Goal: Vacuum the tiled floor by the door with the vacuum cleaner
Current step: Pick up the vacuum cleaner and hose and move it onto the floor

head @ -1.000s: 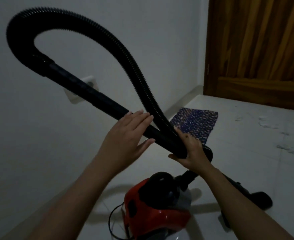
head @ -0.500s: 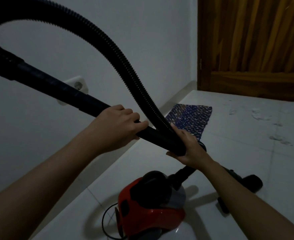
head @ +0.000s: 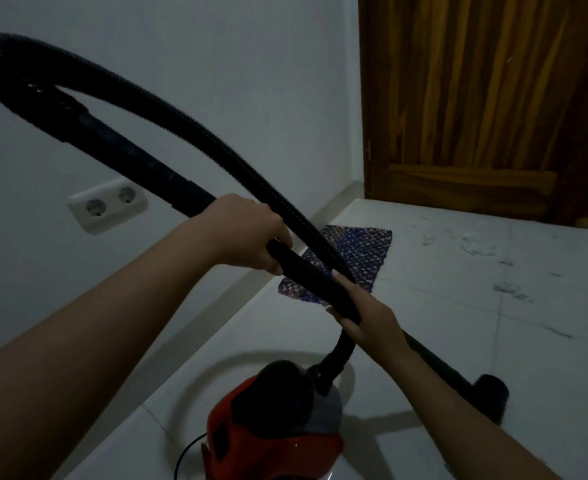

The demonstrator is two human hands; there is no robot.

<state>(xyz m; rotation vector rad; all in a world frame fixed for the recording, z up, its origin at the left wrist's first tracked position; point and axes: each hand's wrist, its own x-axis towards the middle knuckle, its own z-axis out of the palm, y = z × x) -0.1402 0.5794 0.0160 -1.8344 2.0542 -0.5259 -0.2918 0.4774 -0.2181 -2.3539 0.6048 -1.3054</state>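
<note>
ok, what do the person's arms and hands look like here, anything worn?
The left arm and right arm are bare to the frame edges, with no sleeves in view. The left hand and right hand wear no gloves; no watch, bracelet or ring shows. Dim light could hide small details.

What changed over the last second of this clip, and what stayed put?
The left hand, open and flat against the black tube a second ago, closed its fingers round it and now grips it. The right hand held the tube lower down throughout, where the ribbed hose crosses it. The red vacuum cleaner and the blue mat did not move.
</note>
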